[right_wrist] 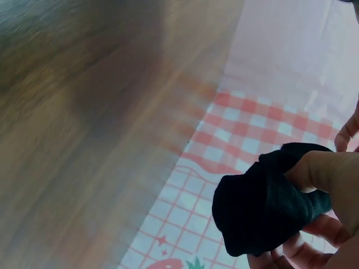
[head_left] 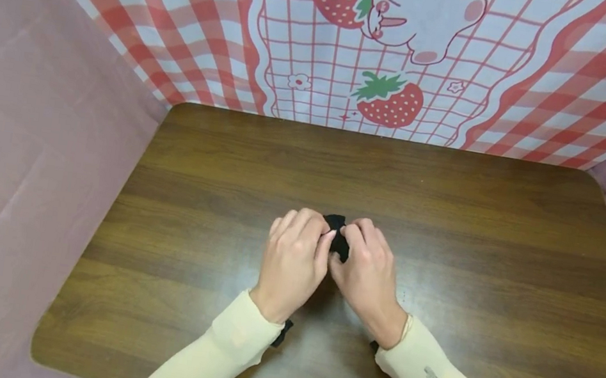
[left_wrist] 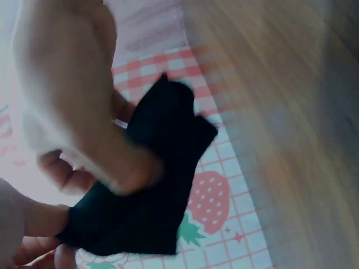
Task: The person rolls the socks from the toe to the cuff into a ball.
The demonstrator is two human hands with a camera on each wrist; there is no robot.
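A bunched, folded piece of black cloth (head_left: 340, 246) is held up between both hands over the table. My left hand (head_left: 293, 259) grips its left side, the thumb (left_wrist: 132, 171) pressed on the fabric in the left wrist view. From the other side my right hand (head_left: 364, 265) pinches the cloth (right_wrist: 247, 213), thumb on top and fingers curled beneath. Loose corners of the fabric (left_wrist: 162, 218) stick out past the left thumb. In the head view the hands cover much of the cloth.
The brown wood-grain table (head_left: 208, 201) extends around the hands. Behind it hangs a red-and-white checked cloth (head_left: 186, 24) printed with strawberries. A plain pinkish sheet (head_left: 24, 143) borders the left side. Small black pieces (head_left: 282, 333) show under the cream sleeves at the wrists.
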